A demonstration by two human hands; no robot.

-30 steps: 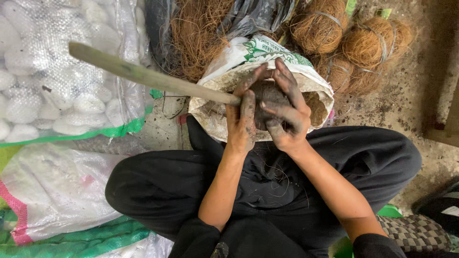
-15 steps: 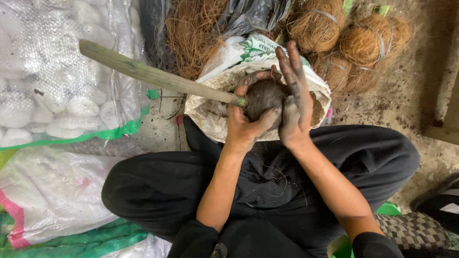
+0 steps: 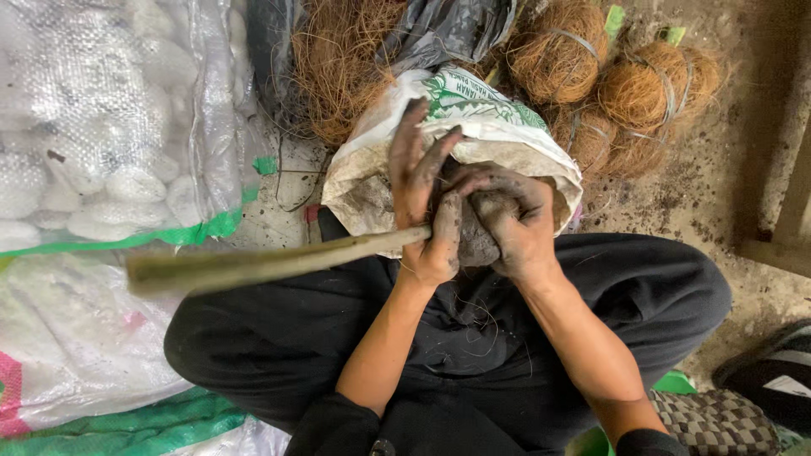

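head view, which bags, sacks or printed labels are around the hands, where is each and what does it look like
White woven sack: open, just behind both hands, green print, soiled rim.
Clear plastic bag: upper left, holds white lumps, green edge below.
White sack: lower left, flat, pink and green bands.
Dark plastic bag: top centre, crumpled, grey-black.
No signs or screens.

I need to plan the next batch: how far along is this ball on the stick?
Done: several fibre-wrapped balls lie tied beyond the white sack. In hand: the left hand and right hand, both muddy, press a dark soil ball at the end of a stick. Left: this ball carries no fibre wrap yet; loose coconut fibre lies nearby.
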